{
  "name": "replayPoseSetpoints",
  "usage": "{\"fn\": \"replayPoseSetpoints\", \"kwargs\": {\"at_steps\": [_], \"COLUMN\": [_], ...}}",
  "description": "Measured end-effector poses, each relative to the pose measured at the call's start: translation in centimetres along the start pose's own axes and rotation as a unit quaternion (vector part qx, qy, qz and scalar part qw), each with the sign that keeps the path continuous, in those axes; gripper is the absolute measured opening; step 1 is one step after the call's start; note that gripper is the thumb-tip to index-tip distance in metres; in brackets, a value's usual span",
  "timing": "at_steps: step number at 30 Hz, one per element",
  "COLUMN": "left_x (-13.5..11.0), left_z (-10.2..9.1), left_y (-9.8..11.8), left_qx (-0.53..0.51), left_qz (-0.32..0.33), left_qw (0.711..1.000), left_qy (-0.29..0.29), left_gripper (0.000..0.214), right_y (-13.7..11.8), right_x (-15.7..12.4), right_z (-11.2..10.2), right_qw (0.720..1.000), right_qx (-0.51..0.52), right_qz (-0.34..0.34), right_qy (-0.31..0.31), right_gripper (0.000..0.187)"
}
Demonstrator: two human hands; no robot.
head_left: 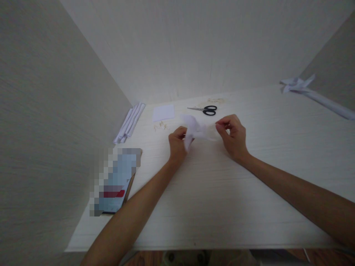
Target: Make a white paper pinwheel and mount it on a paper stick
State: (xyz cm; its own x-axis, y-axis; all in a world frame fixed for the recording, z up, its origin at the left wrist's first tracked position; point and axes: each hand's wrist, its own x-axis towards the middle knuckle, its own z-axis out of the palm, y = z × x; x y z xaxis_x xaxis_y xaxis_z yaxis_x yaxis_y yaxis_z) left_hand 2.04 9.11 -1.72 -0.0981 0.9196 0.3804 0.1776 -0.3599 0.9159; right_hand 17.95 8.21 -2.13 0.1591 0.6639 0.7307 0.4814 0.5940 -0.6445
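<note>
Both my hands work over the middle of a white table (pixel 210 192). My left hand (pixel 177 142) is closed, pinching the left end of a small folded piece of white paper (pixel 198 131). My right hand (pixel 233 136) is closed too, its fingertips pinching the paper's right end. The paper is held just above the table between them, bent and partly twisted.
Black-handled scissors (pixel 203 109) lie behind the hands. A white paper square (pixel 163 112) and small scraps (pixel 161 126) sit to their left, folded white strips (pixel 129 122) by the left wall. A blurred phone-like object (pixel 115 181) lies near left. A folded paper piece (pixel 307 90) rests far right.
</note>
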Motion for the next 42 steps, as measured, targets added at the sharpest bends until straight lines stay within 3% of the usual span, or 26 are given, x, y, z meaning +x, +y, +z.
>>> {"fn": "replayPoseSetpoints", "kwargs": {"at_steps": [5,15,25,30,42], "left_x": [-0.1,0.2,-0.3,-0.6,-1.2], "left_z": [0.0,0.0,0.0,-0.1,0.1], "left_y": [0.3,-0.5,-0.5,-0.3,1.1], "left_qx": [-0.002,-0.032,-0.034,0.052,0.145], "left_qz": [-0.037,0.002,0.000,0.057,0.171], "left_qw": [0.999,0.999,0.995,0.982,0.958], "left_qy": [0.016,-0.015,-0.099,-0.173,-0.180], "left_gripper": [0.004,0.013,0.016,0.015,0.018], "right_y": [-0.1,0.2,-0.1,-0.3,-0.4], "right_x": [0.0,0.0,0.0,-0.1,-0.1], "right_z": [0.0,0.0,0.0,0.1,0.2], "right_qw": [1.000,0.999,1.000,0.999,0.992], "right_qx": [0.007,0.025,0.005,0.011,0.012], "right_qz": [0.005,0.026,-0.001,-0.002,0.022], "right_qy": [-0.008,0.008,-0.012,-0.052,-0.125], "right_gripper": [0.007,0.008,0.006,0.006,0.005]}}
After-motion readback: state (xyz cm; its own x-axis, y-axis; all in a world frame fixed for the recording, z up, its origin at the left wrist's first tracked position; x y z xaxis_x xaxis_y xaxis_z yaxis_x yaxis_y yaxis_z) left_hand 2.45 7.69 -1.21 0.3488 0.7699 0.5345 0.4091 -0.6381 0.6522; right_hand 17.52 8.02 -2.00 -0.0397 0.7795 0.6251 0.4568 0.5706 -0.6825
